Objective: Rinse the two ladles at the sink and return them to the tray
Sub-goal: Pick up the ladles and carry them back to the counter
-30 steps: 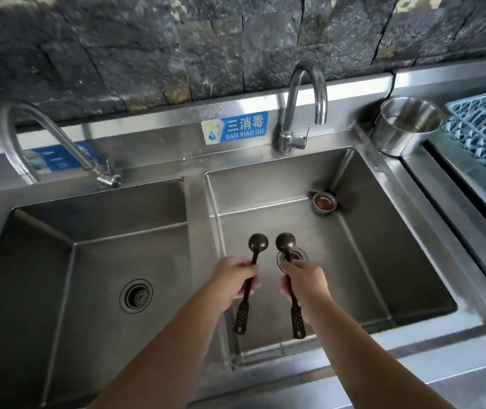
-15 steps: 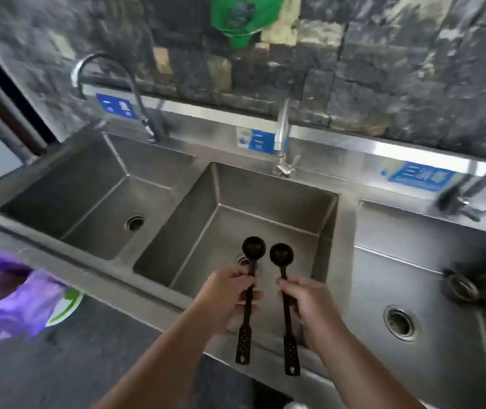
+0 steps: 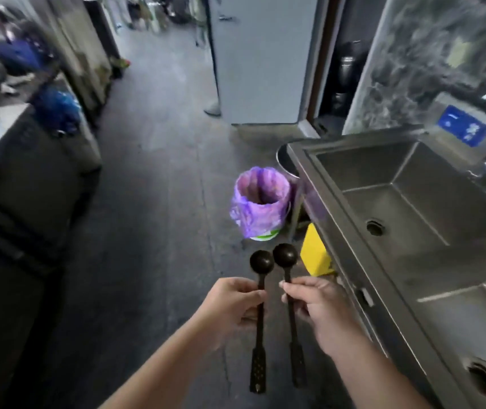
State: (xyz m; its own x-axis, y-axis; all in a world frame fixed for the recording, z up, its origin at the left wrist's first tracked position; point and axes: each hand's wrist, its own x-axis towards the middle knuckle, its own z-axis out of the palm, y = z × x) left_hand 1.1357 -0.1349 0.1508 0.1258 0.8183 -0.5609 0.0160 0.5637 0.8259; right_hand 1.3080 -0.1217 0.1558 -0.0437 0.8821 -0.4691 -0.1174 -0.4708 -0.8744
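A dark floor [image 3: 153, 202] lay left of the sink [image 3: 398, 202]; beside it, left hand [image 3: 233, 308] and right hand [image 3: 321, 314] each gripped a ladle [image 3: 261, 262] [image 3: 285, 255].

Open floor [image 3: 153, 202] ahead; lined bin [image 3: 261, 202] and sink counter [image 3: 354, 231] rightward.

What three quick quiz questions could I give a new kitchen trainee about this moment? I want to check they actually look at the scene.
1. True or false: each hand holds one ladle.
2. What colour is the bag lining the bin on the floor?
3. The sink lies to the person's: A) left B) right C) rear.

Key:
1. True: left hand grips the left ladle, right hand the right ladle.
2. Purple.
3. B.
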